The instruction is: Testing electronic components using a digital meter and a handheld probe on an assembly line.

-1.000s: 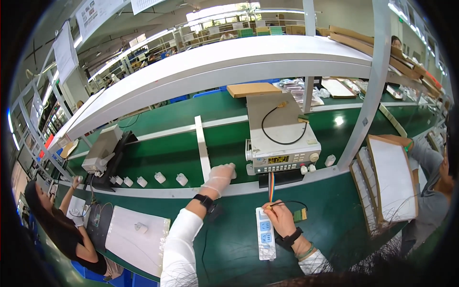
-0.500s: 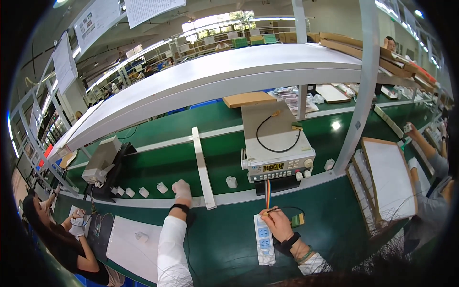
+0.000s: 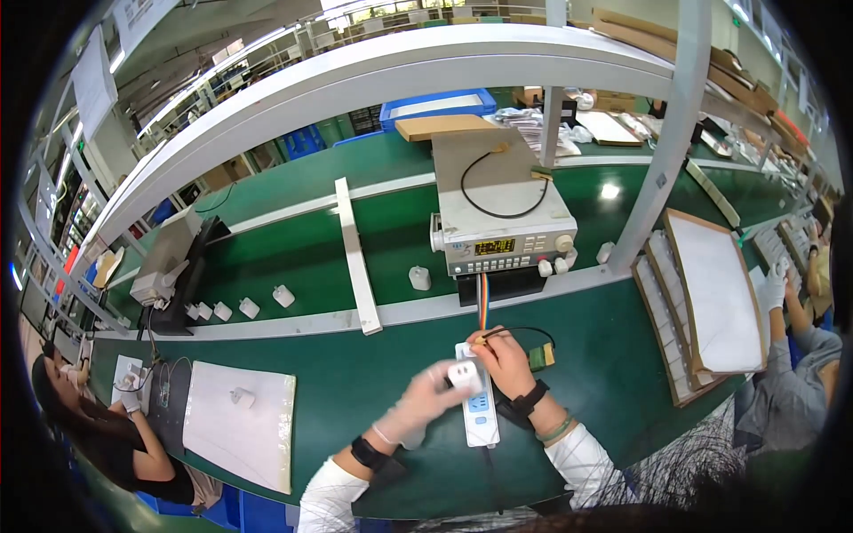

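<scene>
My left hand, in a pale glove and slightly blurred, is closed on a white charger with small ports on its face. It holds the charger over the white power strip with blue sockets; whether the two touch is not clear. At the strip's far end, the fingers of my right hand pinch a black cable near its yellowish connector tip. A small green circuit board lies just right of that hand, at the cable's other end.
Behind the strip stands a bench meter with a lit display and a ribbon cable. More white chargers line the green conveyor. At left lies a white sheet with a charger; trays lean at right. Co-workers sit on both sides.
My left hand has come back from beside the row of chargers to the power strip, now with a charger in it. My right hand stays at the strip's far end with the cable.
</scene>
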The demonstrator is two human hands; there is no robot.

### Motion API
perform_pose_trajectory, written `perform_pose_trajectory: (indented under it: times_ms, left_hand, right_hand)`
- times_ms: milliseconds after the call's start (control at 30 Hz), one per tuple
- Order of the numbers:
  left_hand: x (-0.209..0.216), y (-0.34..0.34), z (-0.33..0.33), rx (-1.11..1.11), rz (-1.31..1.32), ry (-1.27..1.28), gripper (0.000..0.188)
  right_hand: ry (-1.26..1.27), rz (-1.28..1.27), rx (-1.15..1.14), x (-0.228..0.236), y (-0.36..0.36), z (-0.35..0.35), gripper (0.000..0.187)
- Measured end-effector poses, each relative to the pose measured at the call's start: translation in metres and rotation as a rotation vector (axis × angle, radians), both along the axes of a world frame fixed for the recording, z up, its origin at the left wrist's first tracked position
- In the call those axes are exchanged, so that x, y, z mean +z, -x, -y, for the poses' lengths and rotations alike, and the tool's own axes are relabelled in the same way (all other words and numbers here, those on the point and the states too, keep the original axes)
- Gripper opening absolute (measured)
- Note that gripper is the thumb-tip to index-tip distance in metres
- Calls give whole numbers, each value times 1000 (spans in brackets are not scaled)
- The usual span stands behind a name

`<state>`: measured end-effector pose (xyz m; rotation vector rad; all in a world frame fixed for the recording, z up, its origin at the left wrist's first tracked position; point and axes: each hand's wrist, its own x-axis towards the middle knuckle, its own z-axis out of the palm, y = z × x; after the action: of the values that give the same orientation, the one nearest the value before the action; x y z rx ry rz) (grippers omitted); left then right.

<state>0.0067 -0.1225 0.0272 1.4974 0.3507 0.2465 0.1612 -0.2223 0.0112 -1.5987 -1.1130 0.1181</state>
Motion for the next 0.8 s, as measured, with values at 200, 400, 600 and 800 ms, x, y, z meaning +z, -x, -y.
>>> perform_pose_trajectory:
  times_ms: [200, 400, 600, 800]
  left_hand:
    - [2, 3, 17, -120, -148, -848, 39]
    - [-15, 4, 16, -138, 16, -869, 42]
    - [-5, -5, -9, -359, 8, -327, 48]
    - [-12, -41, -26, 40, 111, -434, 54]
  right_hand:
    - [12, -81, 23, 3, 2, 4, 11]
    - [-1, -26, -7, 5, 3, 5, 15]
    - [-23, -27, -2, -2, 1, 6, 16]
    - [-26, -12, 8, -2, 1, 4, 15]
